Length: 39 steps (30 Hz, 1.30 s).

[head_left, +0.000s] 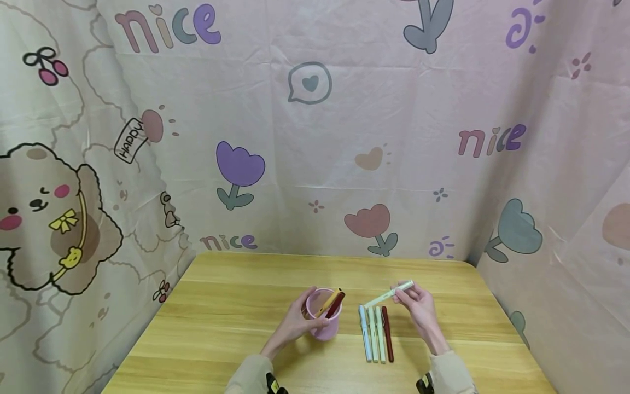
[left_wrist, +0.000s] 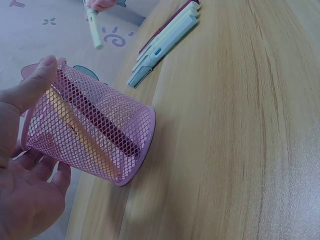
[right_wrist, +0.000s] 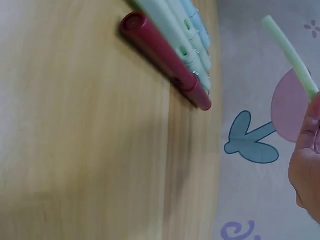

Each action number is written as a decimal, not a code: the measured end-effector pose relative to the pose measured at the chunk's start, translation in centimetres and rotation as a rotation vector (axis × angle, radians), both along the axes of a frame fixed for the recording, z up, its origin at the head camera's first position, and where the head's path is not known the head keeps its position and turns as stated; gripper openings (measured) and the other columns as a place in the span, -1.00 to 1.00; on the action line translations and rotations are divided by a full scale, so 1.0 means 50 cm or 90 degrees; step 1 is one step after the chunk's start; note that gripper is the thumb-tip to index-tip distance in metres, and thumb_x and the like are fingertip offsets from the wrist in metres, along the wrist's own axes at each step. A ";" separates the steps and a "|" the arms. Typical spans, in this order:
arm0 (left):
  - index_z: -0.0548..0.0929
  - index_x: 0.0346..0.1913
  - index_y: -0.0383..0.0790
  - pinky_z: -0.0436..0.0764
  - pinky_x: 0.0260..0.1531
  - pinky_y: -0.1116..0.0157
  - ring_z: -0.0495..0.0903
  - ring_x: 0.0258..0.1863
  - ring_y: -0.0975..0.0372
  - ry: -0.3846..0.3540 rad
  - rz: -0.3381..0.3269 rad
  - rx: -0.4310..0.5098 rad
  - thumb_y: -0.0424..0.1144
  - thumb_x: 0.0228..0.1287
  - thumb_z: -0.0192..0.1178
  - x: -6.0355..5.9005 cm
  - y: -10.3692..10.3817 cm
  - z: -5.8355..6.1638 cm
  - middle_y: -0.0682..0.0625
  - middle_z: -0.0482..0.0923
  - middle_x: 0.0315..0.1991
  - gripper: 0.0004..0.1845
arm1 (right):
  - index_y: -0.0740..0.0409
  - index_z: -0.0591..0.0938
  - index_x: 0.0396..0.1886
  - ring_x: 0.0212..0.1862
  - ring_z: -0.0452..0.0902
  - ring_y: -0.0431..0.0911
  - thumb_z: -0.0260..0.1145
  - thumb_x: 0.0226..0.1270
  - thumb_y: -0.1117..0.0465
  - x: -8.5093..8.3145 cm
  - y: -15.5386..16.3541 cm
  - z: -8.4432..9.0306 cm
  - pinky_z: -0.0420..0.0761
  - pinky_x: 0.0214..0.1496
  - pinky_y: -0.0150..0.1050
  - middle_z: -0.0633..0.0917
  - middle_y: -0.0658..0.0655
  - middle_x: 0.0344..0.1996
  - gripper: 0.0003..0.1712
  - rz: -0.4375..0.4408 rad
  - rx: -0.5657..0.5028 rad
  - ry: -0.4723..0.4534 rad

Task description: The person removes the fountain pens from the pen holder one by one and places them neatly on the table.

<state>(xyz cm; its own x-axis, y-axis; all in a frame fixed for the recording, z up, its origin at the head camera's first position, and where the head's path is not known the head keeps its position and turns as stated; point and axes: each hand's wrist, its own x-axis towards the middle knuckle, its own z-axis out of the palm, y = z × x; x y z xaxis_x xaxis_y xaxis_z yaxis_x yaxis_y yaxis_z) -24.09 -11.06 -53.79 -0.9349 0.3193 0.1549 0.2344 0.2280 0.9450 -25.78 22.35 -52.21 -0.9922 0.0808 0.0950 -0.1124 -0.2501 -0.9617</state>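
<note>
Pastel cartoon fabric (head_left: 315,137) printed with tulips and "nice" drapes behind a wooden surface (head_left: 221,323). At its centre stands a pink mesh pen cup (head_left: 323,323), tilted, with a yellow pen (head_left: 328,302) and a dark red pen (head_left: 336,305) inside. The left hand (head_left: 295,324) wraps its fingers around the cup. Just right of the cup lie four pens in a row (head_left: 376,340). Above that row, the right hand (head_left: 418,307) pinches a pale green pen (head_left: 389,294) in its fingers.

Green pen (head_left: 390,296) raised — pink cup (head_left: 325,323) upright.
</note>
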 end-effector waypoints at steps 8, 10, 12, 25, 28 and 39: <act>0.15 0.53 -0.41 0.39 0.41 -0.15 0.35 0.41 -0.28 -0.005 0.004 -0.007 -0.15 0.05 0.54 0.000 0.000 0.001 -0.41 0.31 0.44 0.06 | 0.65 0.36 0.30 -0.41 0.54 -0.34 0.22 0.49 0.30 0.004 0.014 -0.012 0.62 -0.34 -0.50 0.76 -0.11 -0.36 -0.43 -0.009 0.089 -0.017; 0.15 0.53 -0.41 0.39 0.40 -0.12 0.35 0.41 -0.27 -0.003 0.005 -0.009 -0.15 0.05 0.54 0.000 0.000 0.001 -0.41 0.31 0.44 0.06 | 0.63 0.33 0.34 -0.41 0.50 -0.33 0.21 0.51 0.27 0.005 0.017 -0.014 0.58 -0.36 -0.50 0.74 -0.16 -0.35 -0.40 -0.006 0.107 -0.023; 0.16 0.53 -0.39 0.38 0.41 -0.10 0.35 0.41 -0.26 -0.005 0.009 -0.011 -0.15 0.05 0.54 -0.001 0.000 -0.001 -0.40 0.31 0.45 0.06 | 0.58 0.34 0.36 -0.42 0.48 -0.33 0.21 0.51 0.26 0.006 0.018 -0.016 0.57 -0.36 -0.50 0.73 -0.19 -0.33 -0.40 -0.006 0.126 -0.036; 0.15 0.52 -0.44 0.37 0.43 -0.18 0.35 0.41 -0.26 -0.008 0.001 0.021 -0.29 0.05 0.52 -0.003 0.002 0.003 -0.42 0.31 0.44 0.03 | 0.43 0.48 0.31 -0.46 0.44 -0.27 0.24 0.47 0.24 0.010 0.028 -0.038 0.57 -0.40 -0.42 0.64 -0.02 -0.39 -0.49 0.009 0.242 -0.136; 0.15 0.53 -0.43 0.37 0.43 -0.17 0.35 0.42 -0.26 -0.011 0.001 0.022 -0.29 0.05 0.52 -0.002 0.002 0.004 -0.42 0.31 0.44 0.03 | 0.46 0.49 0.28 -0.48 0.42 -0.27 0.25 0.45 0.25 0.012 0.028 -0.043 0.52 -0.46 -0.44 0.58 -0.02 -0.43 -0.50 0.014 0.253 -0.145; 0.15 0.53 -0.42 0.36 0.42 -0.18 0.33 0.42 -0.28 -0.006 0.005 0.002 -0.22 0.05 0.53 -0.002 0.001 -0.002 -0.42 0.30 0.45 0.05 | 0.49 0.54 0.19 -0.56 0.36 -0.29 0.26 0.43 0.28 0.020 0.029 -0.056 0.42 -0.55 -0.48 0.57 0.01 -0.46 -0.56 0.025 0.274 -0.147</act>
